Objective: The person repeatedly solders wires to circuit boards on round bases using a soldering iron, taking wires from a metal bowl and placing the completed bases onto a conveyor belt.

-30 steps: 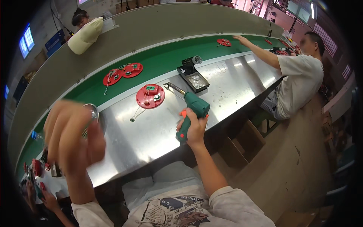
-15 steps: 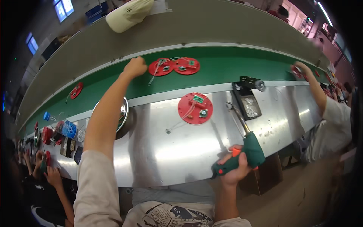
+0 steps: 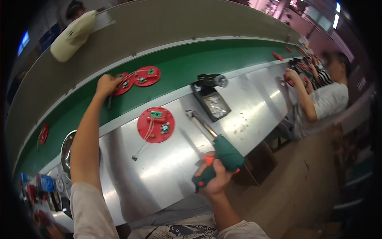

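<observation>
My right hand (image 3: 217,179) is wrapped round the grip of a green power screwdriver (image 3: 227,153) with an orange trigger. Its long metal shaft points away, up and to the left, over the steel bench. A red round plate (image 3: 145,133) carrying small green circuit boards and thin wires lies on the bench, left of the tool's tip. Stretched far out, my left hand (image 3: 106,85) has its fingers curled at the near rim of another red plate (image 3: 124,84) on the green belt; the fingertips are partly hidden. A similar red plate (image 3: 147,75) touches that one, with pale wires lying across both.
Beyond the shaft stands a black box (image 3: 215,105) holding small shiny parts, with a black device (image 3: 213,79) at its back. A metal bowl (image 3: 68,151) sits beside my left forearm. At the right, a co-worker (image 3: 318,95) handles a red part. A cap (image 3: 73,36) rests on the partition.
The view has swung to the right, so the bench things appear farther left. My left hand has come from beside the red plate onto its rim. The right hand still holds the screwdriver.
</observation>
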Demonstrator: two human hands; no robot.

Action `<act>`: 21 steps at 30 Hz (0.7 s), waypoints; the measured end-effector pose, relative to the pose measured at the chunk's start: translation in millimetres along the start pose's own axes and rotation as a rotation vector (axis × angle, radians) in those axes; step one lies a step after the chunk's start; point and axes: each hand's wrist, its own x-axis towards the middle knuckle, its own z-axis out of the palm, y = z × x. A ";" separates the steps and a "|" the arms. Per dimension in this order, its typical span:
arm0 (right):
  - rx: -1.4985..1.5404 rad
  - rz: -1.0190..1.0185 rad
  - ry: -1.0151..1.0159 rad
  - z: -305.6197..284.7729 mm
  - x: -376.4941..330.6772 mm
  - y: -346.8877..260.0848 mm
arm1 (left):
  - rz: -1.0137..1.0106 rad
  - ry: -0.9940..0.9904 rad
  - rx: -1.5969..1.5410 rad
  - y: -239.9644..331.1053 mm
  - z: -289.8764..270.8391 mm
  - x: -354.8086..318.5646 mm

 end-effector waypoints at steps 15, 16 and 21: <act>0.015 -0.007 -0.060 -1.4 3.5 -10.4 | -0.136 0.391 -0.131 20.4 -82.8 -64.7; 0.010 -0.013 -0.057 -1.7 3.1 -11.5 | -0.138 0.460 -0.148 25.2 -91.9 -71.1; 0.036 -0.008 -0.076 5.5 1.5 -11.2 | -0.020 0.601 -0.103 20.4 -132.4 -102.9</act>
